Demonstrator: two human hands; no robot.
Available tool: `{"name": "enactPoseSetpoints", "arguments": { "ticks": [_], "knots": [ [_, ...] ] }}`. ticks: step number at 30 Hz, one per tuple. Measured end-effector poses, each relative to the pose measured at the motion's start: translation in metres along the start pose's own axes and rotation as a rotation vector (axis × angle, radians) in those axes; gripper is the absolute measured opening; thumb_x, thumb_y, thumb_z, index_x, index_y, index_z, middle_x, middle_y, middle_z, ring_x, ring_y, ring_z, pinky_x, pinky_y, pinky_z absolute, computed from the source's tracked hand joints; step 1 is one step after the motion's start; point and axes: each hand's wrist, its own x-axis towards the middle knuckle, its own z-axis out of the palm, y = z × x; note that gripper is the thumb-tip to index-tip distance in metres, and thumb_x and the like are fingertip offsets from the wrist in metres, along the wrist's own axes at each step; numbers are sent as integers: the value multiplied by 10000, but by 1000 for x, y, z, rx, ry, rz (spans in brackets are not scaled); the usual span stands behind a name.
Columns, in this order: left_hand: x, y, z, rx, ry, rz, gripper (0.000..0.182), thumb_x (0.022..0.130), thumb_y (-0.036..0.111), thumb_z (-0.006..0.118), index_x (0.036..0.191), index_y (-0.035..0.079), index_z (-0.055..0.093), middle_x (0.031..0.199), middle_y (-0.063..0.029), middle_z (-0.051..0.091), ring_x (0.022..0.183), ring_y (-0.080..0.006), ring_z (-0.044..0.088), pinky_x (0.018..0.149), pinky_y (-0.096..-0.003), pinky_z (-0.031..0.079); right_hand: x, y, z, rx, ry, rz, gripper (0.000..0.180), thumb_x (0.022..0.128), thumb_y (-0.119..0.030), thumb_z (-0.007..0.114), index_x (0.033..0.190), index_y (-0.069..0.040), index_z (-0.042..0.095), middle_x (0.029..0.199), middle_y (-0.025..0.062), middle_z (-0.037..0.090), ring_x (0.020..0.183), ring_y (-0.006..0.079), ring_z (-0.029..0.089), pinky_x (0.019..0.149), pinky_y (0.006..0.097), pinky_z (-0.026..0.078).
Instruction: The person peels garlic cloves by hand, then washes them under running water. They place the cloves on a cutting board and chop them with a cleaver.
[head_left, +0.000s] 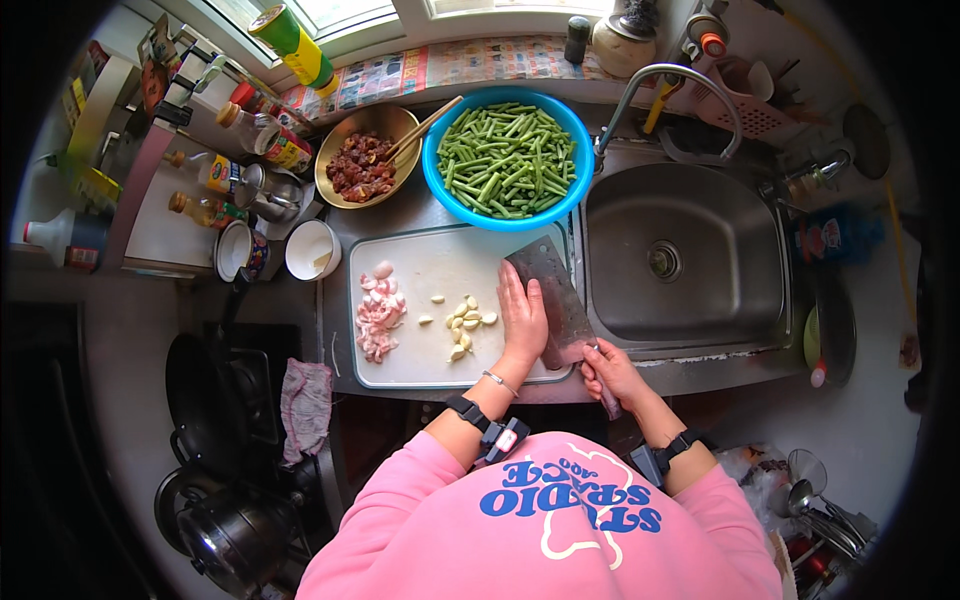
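Note:
In my right hand (613, 375) is the handle of a Chinese cleaver (553, 296), its broad blade lying over the right edge of a white cutting board (416, 251). My left hand (523, 319) is stretched out along the blade's left side, thumb apart from the fingers, and grasps nothing visible. Whether its palm touches the blade or board cannot be made out. Just left of that hand are several peeled garlic cloves (465, 319), most in a loose cluster. A pile of sliced pale-pink meat (380, 315) occupies the board's left side.
Behind the board stand a blue basin (430, 169) of cut green beans (514, 161) and a gold-coloured bowl (324, 169) with dark meat and chopsticks (426, 127). A steel sink (705, 300) with a faucet (619, 105) is at right. Leftward are a white bowl (296, 259) and wok (199, 397).

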Motion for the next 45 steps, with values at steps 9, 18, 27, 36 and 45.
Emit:
{"name": "enactPoseSetpoints", "arguments": {
  "ticks": [9, 18, 27, 36, 45],
  "knots": [
    [-24, 19, 3, -228, -96, -92, 624, 1027, 297, 354, 1474, -76, 129, 1535, -289, 138, 1442, -392, 115, 1173, -428, 106, -16, 33, 0, 211, -5, 26, 144, 996, -267, 522, 971, -137, 465, 656, 5, 475, 438, 92, 418, 406, 235, 373],
    [-57, 70, 8, -865, -390, -184, 508, 1053, 262, 334, 1477, -1, 241, 1525, -128, 284, 1394, -220, 314, 1141, -334, 267, -111, 79, -62, 621, -89, -109, 167, 1002, -275, 503, 1106, -166, 574, 654, 17, 481, 451, 103, 421, 429, 249, 382],
    [-158, 122, 91, -274, -719, 431, 255, 905, 42, 597, 1155, -7, 616, 1241, -156, 603, 1167, -287, 577, 951, -340, 478, -248, 189, -111, 760, 161, -210, 149, 995, -263, 523, 1090, -162, 576, 656, 19, 492, 449, 102, 429, 434, 265, 384],
    [-294, 80, 191, -196, -907, 878, 177, 813, 54, 698, 984, 13, 683, 1041, -99, 653, 1042, -279, 621, 887, -356, 524, -340, 296, -118, 878, 512, -244, 124, 996, -246, 523, 944, -137, 498, 658, 12, 479, 453, 101, 436, 412, 265, 372],
    [-364, -37, 239, -65, -1100, 418, 233, 885, 52, 610, 1113, 27, 643, 1142, -138, 654, 1086, -275, 621, 901, -329, 511, -369, 322, -121, 594, 794, -215, 183, 974, -216, 563, 881, -75, 491, 658, 15, 477, 465, 90, 457, 395, 251, 373]
  ]
}}
